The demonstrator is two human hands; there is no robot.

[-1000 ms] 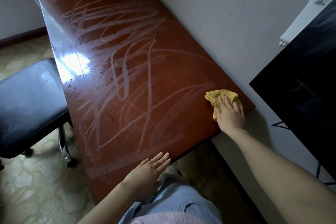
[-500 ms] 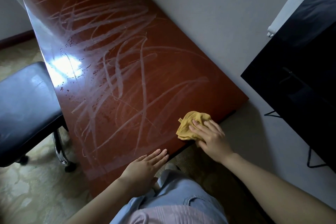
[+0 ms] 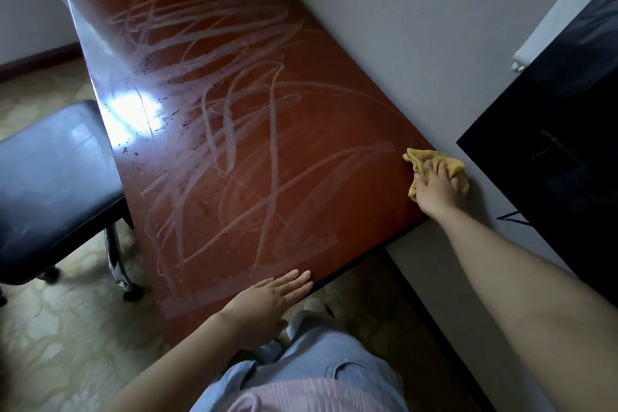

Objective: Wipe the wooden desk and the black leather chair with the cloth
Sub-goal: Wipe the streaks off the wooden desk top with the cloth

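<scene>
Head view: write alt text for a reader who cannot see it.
A person's right hand presses a yellow cloth onto the near right corner of a streaked wooden desk; the left hand rests flat on its near edge. A black leather chair stands left.

- Reddish-brown wooden desk [image 3: 267, 144]: open streaked surface between left hand [image 3: 271, 298] and right hand [image 3: 434, 191].
- Grey wall [image 3: 401, 27] along its right edge.
- Black flat panel [image 3: 551, 160] just beside the right hand.
- Black leather chair seat [image 3: 50, 177] at the left edge.

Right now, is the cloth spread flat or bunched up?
Bunched: the yellow cloth lies crumpled in folds under the right hand on the desk.
</scene>
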